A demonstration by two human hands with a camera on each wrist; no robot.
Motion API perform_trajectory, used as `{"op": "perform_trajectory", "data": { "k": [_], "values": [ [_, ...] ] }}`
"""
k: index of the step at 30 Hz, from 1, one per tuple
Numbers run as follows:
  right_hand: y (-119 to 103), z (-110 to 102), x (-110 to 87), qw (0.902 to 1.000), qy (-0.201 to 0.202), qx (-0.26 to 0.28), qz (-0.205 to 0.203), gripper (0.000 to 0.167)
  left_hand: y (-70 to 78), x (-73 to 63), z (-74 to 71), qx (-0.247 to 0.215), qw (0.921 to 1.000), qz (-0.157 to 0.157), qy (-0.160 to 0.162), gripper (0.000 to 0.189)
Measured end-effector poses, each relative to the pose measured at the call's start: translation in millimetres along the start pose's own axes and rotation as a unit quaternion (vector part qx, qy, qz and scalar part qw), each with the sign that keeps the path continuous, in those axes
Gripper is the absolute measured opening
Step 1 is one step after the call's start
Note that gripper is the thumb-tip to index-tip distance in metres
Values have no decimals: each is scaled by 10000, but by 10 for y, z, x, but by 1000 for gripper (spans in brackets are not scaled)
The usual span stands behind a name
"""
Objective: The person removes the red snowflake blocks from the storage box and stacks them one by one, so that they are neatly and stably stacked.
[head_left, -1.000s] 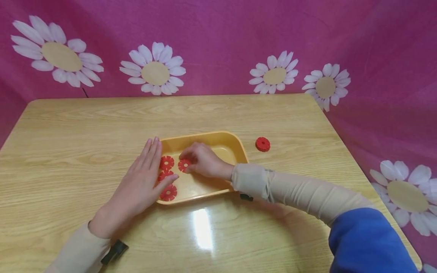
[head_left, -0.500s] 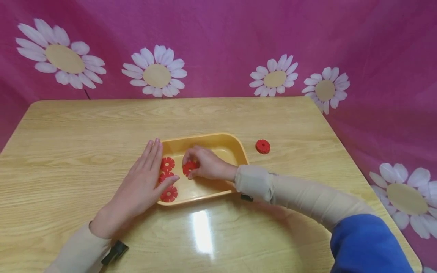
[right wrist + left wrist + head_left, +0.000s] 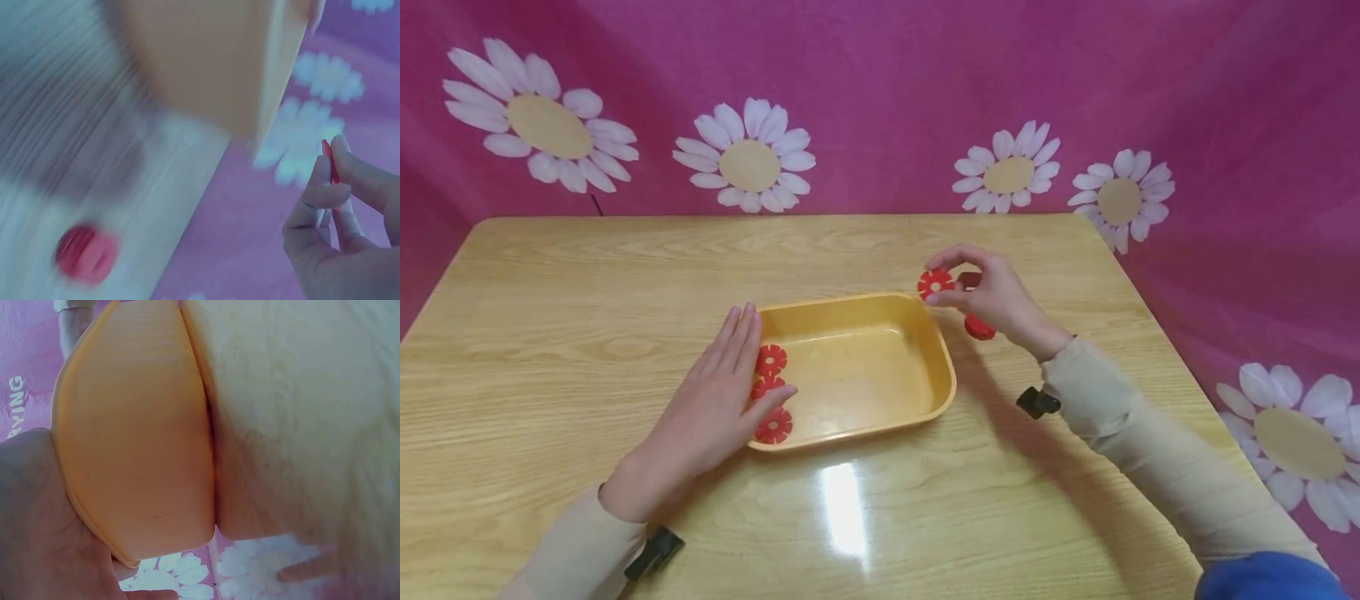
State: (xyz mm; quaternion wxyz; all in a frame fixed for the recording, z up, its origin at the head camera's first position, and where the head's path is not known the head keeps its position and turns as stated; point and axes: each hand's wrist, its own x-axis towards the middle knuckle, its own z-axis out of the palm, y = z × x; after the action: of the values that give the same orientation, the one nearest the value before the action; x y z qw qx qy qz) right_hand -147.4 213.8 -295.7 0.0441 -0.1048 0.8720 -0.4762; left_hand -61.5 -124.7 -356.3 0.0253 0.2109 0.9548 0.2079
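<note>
My right hand [image 3: 992,292] pinches a red notched plastic disc [image 3: 936,286] between thumb and fingers, above the far right corner of the yellow tray [image 3: 880,435]. In the right wrist view that disc [image 3: 330,161] shows edge-on. Below the right hand a short stack of red discs [image 3: 980,327] lies on the table, partly covered by the hand. My left hand [image 3: 711,400] rests with straight fingers along the tray's left rim, its thumb over the inside. Three red discs, one of them the near disc [image 3: 774,426], lie in a column at the tray's left end.
The wooden table [image 3: 587,333] runs back to a pink cloth [image 3: 880,83] printed with white daisies. Each wrist bears a strap with a black clip [image 3: 655,552]. The tray's wall [image 3: 137,437] fills much of the left wrist view.
My right hand has lifted a red disc from inside the tray and carried it right and back, over the tray's far right corner. The left hand has stayed in place.
</note>
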Motion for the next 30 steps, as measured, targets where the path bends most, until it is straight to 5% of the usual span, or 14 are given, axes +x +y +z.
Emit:
{"op": "perform_trajectory", "data": {
  "k": [6,14,21,30],
  "values": [
    [463,-359,-49,9944,309,-405,930,43,-8,-2,2,46,10000,-29,-2,98],
    [768,-352,-93,9868,330,-544,1489,42,-8,7,6,108,9999,9,29,97],
    [796,-346,-144,9882,633,-727,1191,40,1,6,0,86,9999,28,55,97],
    [354,-68,-97,9981,512,-256,233,34,-1,1,-6,19,10000,-1,17,97]
  ]
}}
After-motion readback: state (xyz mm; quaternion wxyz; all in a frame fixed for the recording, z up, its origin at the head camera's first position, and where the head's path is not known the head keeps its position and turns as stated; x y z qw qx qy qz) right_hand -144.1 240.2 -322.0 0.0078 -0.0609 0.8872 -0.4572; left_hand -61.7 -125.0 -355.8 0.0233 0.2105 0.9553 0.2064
